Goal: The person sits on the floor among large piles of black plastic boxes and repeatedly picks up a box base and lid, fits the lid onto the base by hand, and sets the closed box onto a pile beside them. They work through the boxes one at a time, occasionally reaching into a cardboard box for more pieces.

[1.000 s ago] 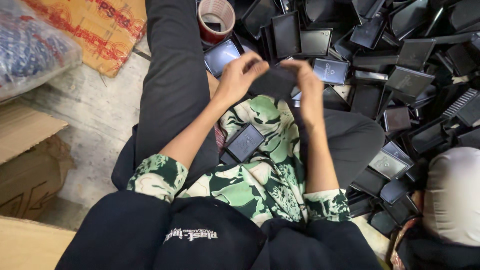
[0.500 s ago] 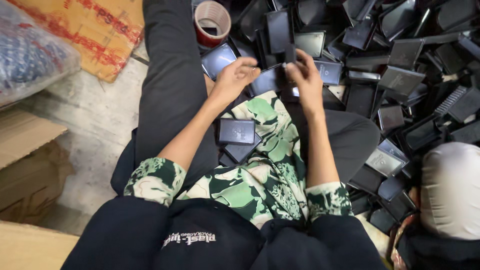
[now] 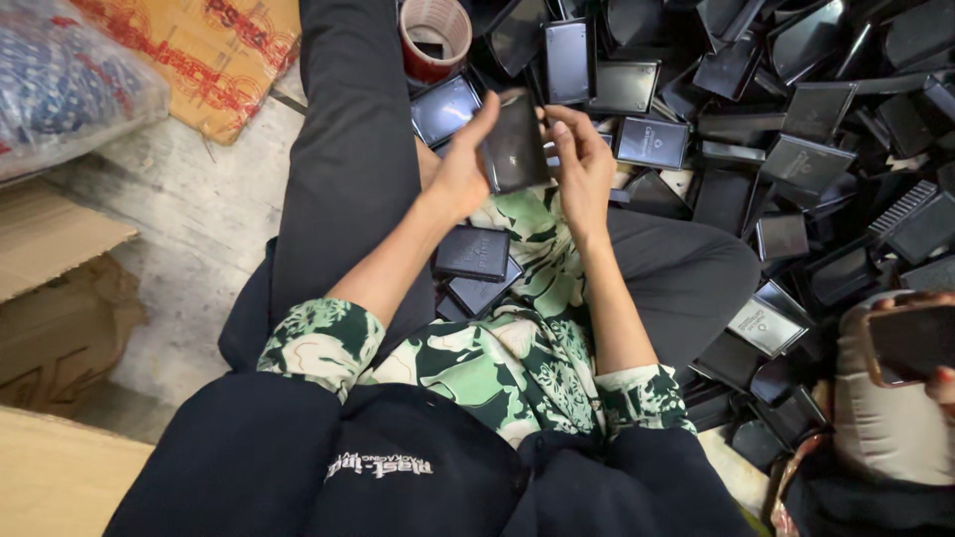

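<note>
I sit on the floor and hold a small flat black box upright between both hands above my lap. My left hand grips its left edge. My right hand touches its right edge with spread fingers. Two more flat black boxes lie stacked on my green patterned top in my lap, just below my left wrist.
A big heap of black boxes and lids covers the floor ahead and to the right. A red roll of tape stands beyond my knee. Cardboard and a plastic sack lie left. Another person's hand with a phone is at right.
My hands have lifted a black box off the pile and turned it upright between them. A second box now rests in my lap.
</note>
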